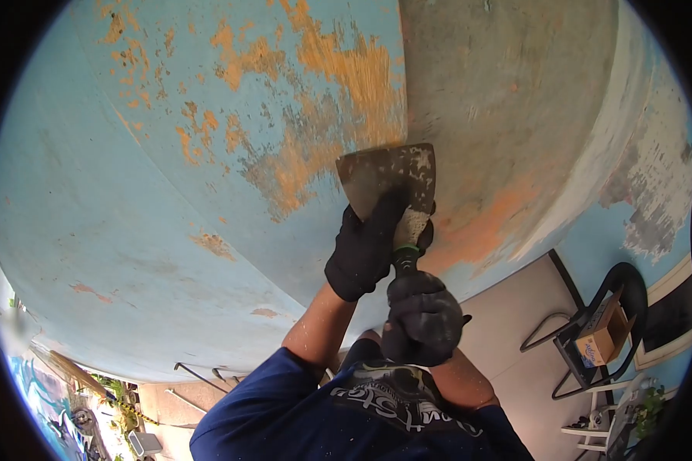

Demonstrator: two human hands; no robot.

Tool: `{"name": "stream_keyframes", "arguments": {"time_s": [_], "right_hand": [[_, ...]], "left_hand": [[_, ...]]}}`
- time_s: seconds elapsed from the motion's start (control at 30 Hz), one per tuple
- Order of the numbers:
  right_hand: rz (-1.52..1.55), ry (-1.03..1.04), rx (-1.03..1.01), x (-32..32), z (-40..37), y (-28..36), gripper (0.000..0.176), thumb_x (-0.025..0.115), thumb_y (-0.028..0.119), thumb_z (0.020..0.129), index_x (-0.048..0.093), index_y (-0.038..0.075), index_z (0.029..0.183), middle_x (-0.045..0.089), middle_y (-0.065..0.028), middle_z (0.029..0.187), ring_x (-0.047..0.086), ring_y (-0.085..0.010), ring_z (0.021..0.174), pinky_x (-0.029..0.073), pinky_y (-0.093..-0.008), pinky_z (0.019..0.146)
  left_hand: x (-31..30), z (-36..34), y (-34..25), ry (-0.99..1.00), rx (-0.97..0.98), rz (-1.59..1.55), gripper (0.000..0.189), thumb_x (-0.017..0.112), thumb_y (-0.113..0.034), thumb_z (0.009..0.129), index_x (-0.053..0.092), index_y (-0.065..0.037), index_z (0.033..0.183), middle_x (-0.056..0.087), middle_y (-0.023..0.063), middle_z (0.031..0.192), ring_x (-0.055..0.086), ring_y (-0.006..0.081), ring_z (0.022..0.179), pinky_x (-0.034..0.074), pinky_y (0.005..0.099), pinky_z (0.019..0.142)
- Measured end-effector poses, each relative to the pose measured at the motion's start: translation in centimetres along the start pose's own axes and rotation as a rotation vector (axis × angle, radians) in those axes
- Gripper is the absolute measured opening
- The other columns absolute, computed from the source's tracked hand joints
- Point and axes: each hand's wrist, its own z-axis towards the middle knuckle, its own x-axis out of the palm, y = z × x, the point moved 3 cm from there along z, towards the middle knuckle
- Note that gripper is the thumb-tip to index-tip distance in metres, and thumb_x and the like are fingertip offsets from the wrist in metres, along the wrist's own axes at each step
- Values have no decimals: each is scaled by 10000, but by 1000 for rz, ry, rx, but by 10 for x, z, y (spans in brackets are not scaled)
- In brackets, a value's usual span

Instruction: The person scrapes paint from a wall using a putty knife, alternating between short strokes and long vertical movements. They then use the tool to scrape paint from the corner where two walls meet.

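Observation:
A wide scraper [388, 173] with a worn, paint-flecked blade lies with its edge at the blue and orange wall [338, 69], beside the grey-brown section. My right hand [423, 319], in a black glove, is wrapped round the scraper's dark handle. The other black-gloved hand, my left hand [365, 250], presses against the blade's lower part, its fingers partly hidden. Patches of orange and grey show through the blue paint to the left of the blade.
A black chair [627, 284] bears an open cardboard box [603, 334] at the right. Below it stands a white rack [615, 419] near a green plant [650, 411]. More plants and metal bars are at the lower left.

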Motion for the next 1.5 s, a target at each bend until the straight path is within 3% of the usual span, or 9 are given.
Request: {"name": "stream_keyframes", "arguments": {"time_s": [0.13, 0.27, 0.4, 0.5, 0.73, 0.9, 1.2, 1.33, 1.5], "right_hand": [[154, -75, 52, -2, -10, 11, 226, 666, 11, 622, 489, 78, 745, 621, -98, 771, 635, -278, 732, 525, -399, 651], [174, -61, 231, 2, -21, 6, 225, 655, -12, 632, 482, 75, 746, 617, -90, 747, 636, -290, 729, 525, -403, 633], [87, -15, 0, -2, 0, 3, 220, 654, 1, 630, 489, 75, 757, 610, -99, 747, 629, -319, 718, 521, -423, 638], [249, 146, 449, -4, -20, 12, 189, 630, 28, 636, 474, 60, 738, 604, -112, 752, 616, -308, 696, 521, -440, 634], [114, 48, 53, 2, 4, -2, 157, 648, -12, 717, 528, 81, 753, 638, -98, 865, 630, -262, 848, 513, -357, 729], [131, 84, 128, -7, -11, 16, 164, 709, 21, 661, 587, 80, 753, 659, -70, 883, 647, -223, 911, 521, -290, 741], [38, -128, 79, -9, -15, 9, 59, 632, 95, 814, 625, 91, 873, 647, 24, 764, 638, -66, 722, 474, -192, 654], [380, 51, 658, 0, -15, 4, 75, 518, 58, 846, 547, 122, 821, 632, 17, 805, 605, -61, 695, 451, -189, 638], [116, 22, -30, -4, 3, 6, 222, 671, -1, 668, 524, 94, 805, 630, -71, 827, 639, -179, 758, 508, -330, 653]], "left_hand": [[10, -22, -12, -88, 394, 402, 323, 563, -210, 959, 580, -36, 1230, 662, 150, 1073, 661, 241, 937, 524, 340, 807], [9, -12, -15, -53, -239, -505, 324, 584, -243, 960, 590, 18, 1153, 684, 106, 990, 672, 188, 861, 530, 308, 740], [5, -11, -26, -64, 419, 438, 336, 611, -255, 940, 597, 14, 1142, 688, 101, 985, 671, 177, 867, 529, 312, 738], [16, -25, -15, -47, -270, -470, 326, 592, -267, 958, 601, -20, 1171, 662, 111, 1081, 657, 187, 934, 521, 323, 786], [-4, -11, -28, -34, 335, 529, 320, 561, -121, 926, 591, -91, 1243, 606, 178, 1169, 633, 338, 996, 507, 379, 871], [17, -22, -11, -70, -283, -504, 318, 585, -201, 924, 551, 19, 1151, 671, 194, 988, 675, 248, 760, 532, 338, 579], [20, -29, -12, -66, -275, -426, 312, 603, -207, 928, 598, -15, 1173, 682, 125, 1029, 671, 211, 896, 526, 327, 760], [1, -18, 14, -58, -138, -249, 354, 617, -150, 892, 588, -62, 1234, 634, 158, 1152, 645, 280, 999, 518, 370, 815], [4, -14, -20, 8, -30, -127, 476, 614, -101, 855, 527, -101, 1323, 586, 184, 1224, 586, 364, 1091, 493, 409, 889]]}}
